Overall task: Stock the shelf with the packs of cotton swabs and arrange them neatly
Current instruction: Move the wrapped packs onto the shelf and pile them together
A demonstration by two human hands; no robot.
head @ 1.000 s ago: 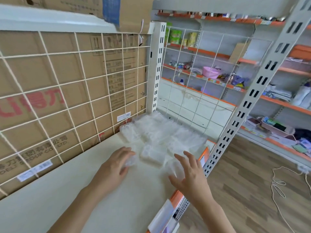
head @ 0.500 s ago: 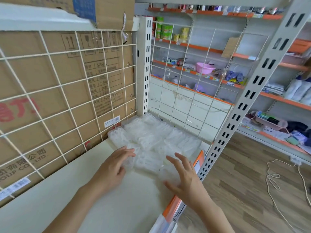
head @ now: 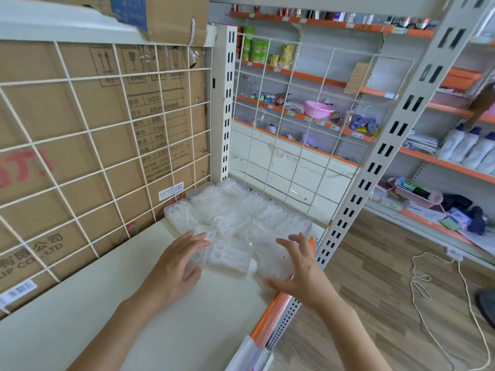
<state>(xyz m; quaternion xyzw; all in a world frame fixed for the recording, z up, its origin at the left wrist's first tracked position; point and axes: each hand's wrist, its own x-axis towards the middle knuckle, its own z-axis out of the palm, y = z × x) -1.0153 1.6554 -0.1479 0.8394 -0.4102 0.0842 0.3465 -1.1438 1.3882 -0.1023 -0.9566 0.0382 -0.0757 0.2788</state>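
Several clear plastic packs of cotton swabs (head: 235, 212) lie packed together in the far right corner of the cream shelf (head: 150, 311). My left hand (head: 176, 263) rests with straight fingers on the nearest left pack (head: 199, 257). A middle front pack (head: 230, 257) lies between my hands. My right hand (head: 297, 269) has spread fingers over the front right pack (head: 273, 261), by the shelf's orange front edge (head: 270, 317); whether it touches the pack is unclear.
A white wire grid (head: 107, 145) backs the shelf, with cardboard boxes (head: 80, 124) behind it. A perforated grey upright (head: 380, 167) stands at the right front corner. Other stocked shelves (head: 321, 113) line the far wall. A white cord (head: 428, 285) lies on the wooden floor.
Both hands have stayed at the front row of packs, with the fingers shifting slightly. The view has turned a little to the right.
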